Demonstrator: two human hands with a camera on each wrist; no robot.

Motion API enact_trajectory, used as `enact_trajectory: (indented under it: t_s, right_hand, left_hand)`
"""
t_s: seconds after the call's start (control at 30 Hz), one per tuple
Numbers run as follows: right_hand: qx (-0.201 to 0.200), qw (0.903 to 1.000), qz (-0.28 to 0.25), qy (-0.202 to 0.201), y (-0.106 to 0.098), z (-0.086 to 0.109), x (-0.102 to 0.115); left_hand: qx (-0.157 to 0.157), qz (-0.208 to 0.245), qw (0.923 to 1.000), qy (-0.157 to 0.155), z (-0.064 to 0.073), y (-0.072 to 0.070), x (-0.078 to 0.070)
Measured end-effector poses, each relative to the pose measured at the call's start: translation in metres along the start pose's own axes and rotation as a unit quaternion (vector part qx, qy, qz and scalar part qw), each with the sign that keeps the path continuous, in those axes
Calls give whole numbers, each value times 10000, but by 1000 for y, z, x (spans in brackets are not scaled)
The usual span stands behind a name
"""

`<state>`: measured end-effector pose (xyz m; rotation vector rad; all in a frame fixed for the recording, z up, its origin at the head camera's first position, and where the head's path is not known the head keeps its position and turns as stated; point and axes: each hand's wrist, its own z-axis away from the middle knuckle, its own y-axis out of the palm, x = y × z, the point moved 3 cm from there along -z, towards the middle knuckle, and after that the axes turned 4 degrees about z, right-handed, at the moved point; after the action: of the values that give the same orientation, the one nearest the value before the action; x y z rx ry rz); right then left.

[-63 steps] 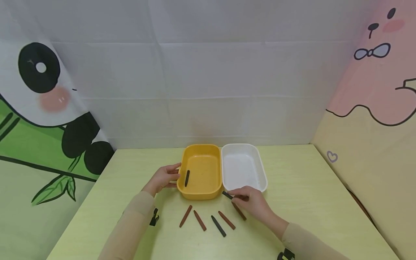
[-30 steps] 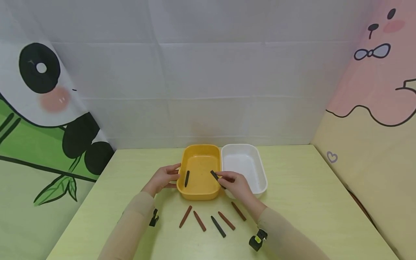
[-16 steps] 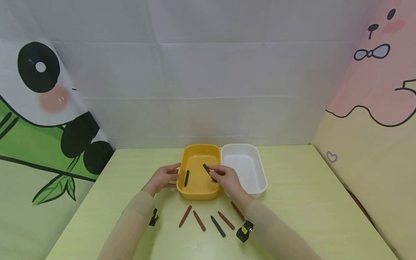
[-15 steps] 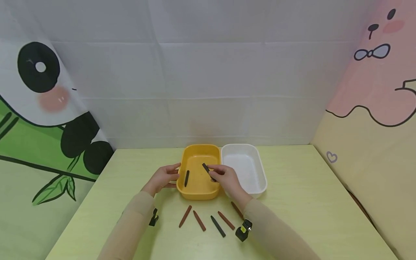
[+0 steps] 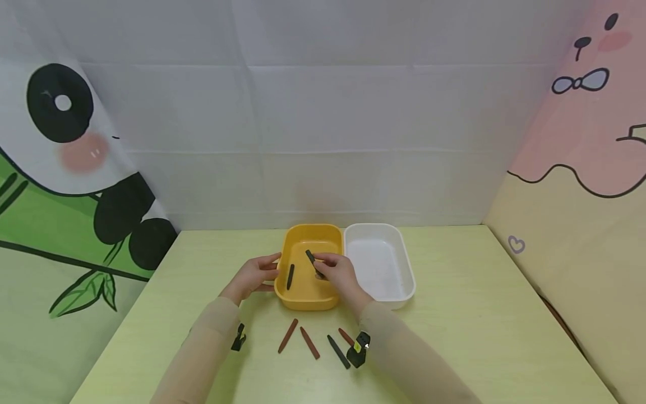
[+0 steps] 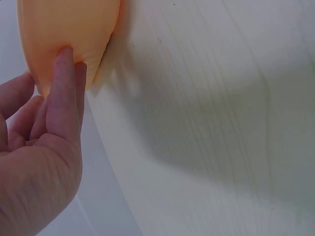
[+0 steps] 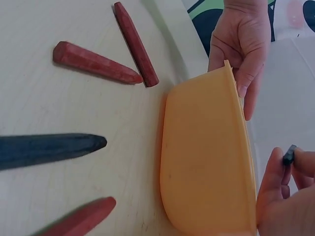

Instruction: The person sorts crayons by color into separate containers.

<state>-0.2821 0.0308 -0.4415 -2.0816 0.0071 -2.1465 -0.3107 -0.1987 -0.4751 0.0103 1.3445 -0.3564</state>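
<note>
My right hand (image 5: 339,276) pinches a dark crayon (image 5: 310,256) between thumb and fingers over the yellow tray (image 5: 309,304). The end of that crayon also shows in the right wrist view. Another dark crayon (image 5: 290,276) lies inside the tray, near its left wall. My left hand (image 5: 254,276) rests against the tray's left side, its fairly straight fingers touching the outer wall and rim, as the left wrist view shows. On the table in front lie reddish-brown crayons (image 5: 288,335) and one dark crayon (image 5: 338,352). My right wrist camera partly covers one reddish-brown crayon (image 5: 345,336).
A white tray (image 5: 404,275) stands right beside the yellow one. Both sit on a pale yellow table (image 5: 454,314), near its back edge. A light cloth wall (image 5: 323,112) rises behind, with printed cartoon panels at both sides.
My right hand has carried the dark crayon from in front of the white tray, leftward and back, over the yellow tray. A reddish-brown crayon at right is now hidden by my sleeve. The left hand stays put.
</note>
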Motion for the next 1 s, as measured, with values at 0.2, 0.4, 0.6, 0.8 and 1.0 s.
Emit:
enact_trajectory:
  t_s: [0.2, 0.4, 0.6, 0.8, 1.0]
  right_hand:
    - [-170, 9983, -425, 360, 8, -8, -7]
    - [-381, 9957, -702, 461, 14, -18, -17]
    - [-491, 9953, -591, 583, 18, -24, -21]
    - [-499, 9961, -507, 529, 21, -24, -22]
    - [-380, 9976, -296, 496, 21, -19, -20]
  left_hand:
    - [15, 2, 10000, 14, 0, 0, 0]
    - [46, -16, 10000, 55, 1, 0, -1]
    - [74, -5, 9999, 69, 2, 0, -3]
    - [39, 15, 10000, 31, 3, -1, -3]
    - [44, 11, 10000, 62, 3, -1, -2]
